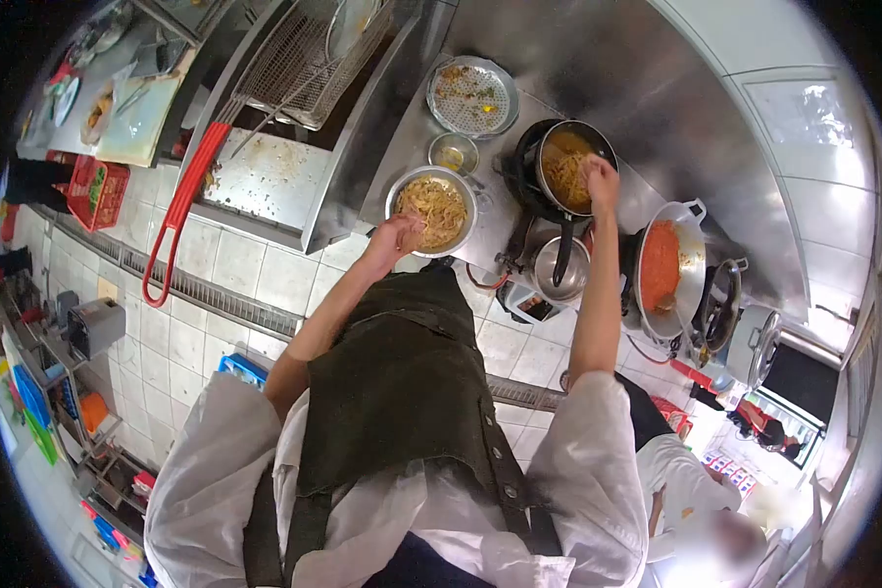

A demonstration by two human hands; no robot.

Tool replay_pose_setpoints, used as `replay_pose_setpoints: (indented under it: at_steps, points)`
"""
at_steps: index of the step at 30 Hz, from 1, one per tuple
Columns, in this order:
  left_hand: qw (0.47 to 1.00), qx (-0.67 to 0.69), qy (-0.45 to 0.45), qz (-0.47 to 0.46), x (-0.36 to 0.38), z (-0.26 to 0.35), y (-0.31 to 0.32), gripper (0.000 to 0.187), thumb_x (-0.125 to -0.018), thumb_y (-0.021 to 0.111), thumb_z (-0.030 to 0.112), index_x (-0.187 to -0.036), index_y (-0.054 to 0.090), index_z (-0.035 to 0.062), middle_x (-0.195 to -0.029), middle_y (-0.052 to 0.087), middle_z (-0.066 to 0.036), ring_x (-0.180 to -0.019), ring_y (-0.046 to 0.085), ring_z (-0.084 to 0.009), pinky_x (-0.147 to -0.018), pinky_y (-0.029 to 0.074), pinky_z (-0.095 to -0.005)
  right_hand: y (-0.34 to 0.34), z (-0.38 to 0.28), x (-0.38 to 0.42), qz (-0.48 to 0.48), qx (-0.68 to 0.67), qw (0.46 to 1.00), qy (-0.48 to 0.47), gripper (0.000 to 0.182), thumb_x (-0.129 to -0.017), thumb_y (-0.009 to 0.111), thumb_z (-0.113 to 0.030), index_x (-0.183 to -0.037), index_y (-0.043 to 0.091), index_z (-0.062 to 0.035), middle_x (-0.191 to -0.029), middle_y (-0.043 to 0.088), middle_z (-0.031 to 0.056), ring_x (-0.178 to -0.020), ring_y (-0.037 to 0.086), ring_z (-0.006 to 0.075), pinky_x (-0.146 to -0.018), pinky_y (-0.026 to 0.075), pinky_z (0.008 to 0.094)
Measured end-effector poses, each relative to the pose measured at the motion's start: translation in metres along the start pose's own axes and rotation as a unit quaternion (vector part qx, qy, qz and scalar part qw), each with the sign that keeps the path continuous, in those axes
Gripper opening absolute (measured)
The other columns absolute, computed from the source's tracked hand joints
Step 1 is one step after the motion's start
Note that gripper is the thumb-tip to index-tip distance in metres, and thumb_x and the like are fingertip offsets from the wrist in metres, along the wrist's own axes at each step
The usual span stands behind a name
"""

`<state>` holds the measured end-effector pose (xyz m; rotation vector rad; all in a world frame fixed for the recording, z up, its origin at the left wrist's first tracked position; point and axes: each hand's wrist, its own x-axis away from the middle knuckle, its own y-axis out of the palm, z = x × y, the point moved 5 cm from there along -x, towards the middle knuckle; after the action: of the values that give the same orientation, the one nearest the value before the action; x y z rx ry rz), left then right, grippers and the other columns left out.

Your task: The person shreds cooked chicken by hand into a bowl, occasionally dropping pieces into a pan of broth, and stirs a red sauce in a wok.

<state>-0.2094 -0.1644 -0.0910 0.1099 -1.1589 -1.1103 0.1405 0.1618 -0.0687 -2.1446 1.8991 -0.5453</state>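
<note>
In the head view, my left hand (396, 241) is at the lower left edge of a metal bowl (396, 188) of pale shredded food (439, 210). Its fingers are bent together over the food, and what they hold, if anything, is too small to tell. My right hand (599, 181) is closed above the right side of a dark frying pan (610, 147) on the stove. Brownish shredded food (564, 174) lies in the pan with yellowish liquid. The fingertips of my right hand point down to the food; their contents cannot be made out.
A perforated tray (507, 95) and a small metal bowl (453, 152) stand behind the shredded food. Right of the pan are an empty-looking pot (562, 267) and a large pan of red sauce (660, 265). Fryer baskets (299, 73) are left. A person (691, 490) is lower right.
</note>
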Motion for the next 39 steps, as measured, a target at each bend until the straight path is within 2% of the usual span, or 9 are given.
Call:
replay_pose_setpoints:
  at_steps: [4,11,14,15,19,22,27,35,39]
  points:
    - [0.996,-0.061,0.01,-0.057,-0.004,-0.009,-0.016,0.038,-0.086,0.055,0.001,-0.124,0.051,0.0012,-0.122,0.055,-0.009,-0.112,0.055,-0.0218,-0.092,0.047,-0.0332,-0.007,0.035,-0.059,0.005,0.124,0.992,-0.005,0.034,-0.084,0.059,-0.012,-0.116,0.059,-0.0002,-0.092,0.067,0.0085,-0.082,0.061,0.0153,-0.077,0.048,0.0281]
    - [0.979,-0.155,0.111,-0.068,0.008,-0.011,-0.024,0.038,-0.089,0.059,0.003,-0.126,0.052,-0.0019,-0.113,0.062,-0.009,-0.098,0.06,-0.0143,-0.085,0.05,-0.0262,0.009,-0.043,0.045,0.103,0.017,0.985,-0.136,0.027,-0.089,0.055,-0.009,-0.115,0.059,-0.0017,-0.093,0.066,0.0083,-0.081,0.06,0.0143,-0.075,0.048,0.0277]
    - [0.988,-0.074,0.12,-0.057,0.008,-0.008,-0.028,0.036,-0.089,0.061,0.006,-0.125,0.054,-0.001,-0.111,0.064,-0.009,-0.098,0.06,-0.0136,-0.087,0.049,-0.0268,0.075,-0.018,0.139,-0.005,-0.206,0.978,-0.036,0.016,-0.092,0.051,-0.013,-0.097,0.064,-0.0044,-0.083,0.065,0.0069,-0.071,0.059,0.0145,-0.061,0.046,0.0264]
    - [0.99,-0.063,0.115,-0.049,0.01,-0.005,-0.024,0.036,-0.09,0.061,0.006,-0.125,0.054,-0.0007,-0.112,0.063,-0.009,-0.099,0.06,-0.0136,-0.087,0.049,-0.0271,0.095,-0.002,0.172,-0.066,-0.113,0.99,0.055,0.025,-0.094,0.055,-0.027,-0.099,0.062,-0.0038,-0.087,0.065,0.0057,-0.068,0.058,0.0131,-0.062,0.047,0.026]
    - [0.994,-0.064,0.09,-0.02,0.011,-0.003,-0.018,0.032,-0.09,0.057,0.0,-0.121,0.056,0.0002,-0.113,0.063,-0.008,-0.101,0.061,-0.0146,-0.088,0.051,-0.0278,0.171,0.167,0.273,-0.012,-0.45,0.813,0.37,0.029,-0.093,0.054,-0.033,-0.101,0.057,-0.0053,-0.089,0.062,0.0073,-0.077,0.059,0.0181,-0.064,0.051,0.0298]
    - [0.993,-0.085,0.081,-0.031,0.007,-0.01,-0.024,0.033,-0.09,0.058,0.002,-0.123,0.056,0.0021,-0.116,0.061,-0.007,-0.103,0.06,-0.0133,-0.088,0.051,-0.0273,0.175,0.227,0.289,0.182,-0.577,0.669,0.433,0.037,-0.089,0.06,-0.039,-0.107,0.05,-0.0074,-0.096,0.057,0.0098,-0.078,0.058,0.0216,-0.068,0.052,0.0319]
    - [0.991,-0.097,0.065,-0.069,0.024,-0.001,-0.014,0.039,-0.091,0.059,0.009,-0.128,0.05,-0.0008,-0.12,0.059,-0.012,-0.109,0.057,-0.0169,-0.096,0.045,-0.0302,0.178,0.257,0.273,0.2,-0.521,0.697,0.451,0.045,-0.085,0.058,-0.057,-0.094,0.047,-0.0139,-0.103,0.051,0.0077,-0.089,0.051,0.0177,-0.078,0.048,0.0475]
    - [0.937,-0.208,0.267,-0.092,0.049,0.09,0.038,0.037,-0.087,0.066,0.011,-0.122,0.057,0.0033,-0.115,0.063,-0.007,-0.104,0.058,-0.013,-0.094,0.046,-0.0291,0.173,0.262,0.264,0.189,-0.44,0.75,0.456,0.054,-0.085,0.055,-0.056,-0.116,0.046,-0.0127,-0.112,0.049,0.0039,-0.101,0.051,0.0219,-0.086,0.045,0.0562]
    - [0.954,-0.24,0.18,-0.014,0.027,0.05,-0.01,0.033,-0.085,0.068,0.013,-0.117,0.061,0.0046,-0.107,0.064,-0.003,-0.096,0.059,-0.011,-0.088,0.048,-0.028,0.167,0.289,0.257,0.182,-0.424,0.765,0.449,0.05,-0.085,0.057,-0.051,-0.115,0.048,-0.0111,-0.116,0.049,0.0044,-0.103,0.052,0.0218,-0.085,0.046,0.0559]
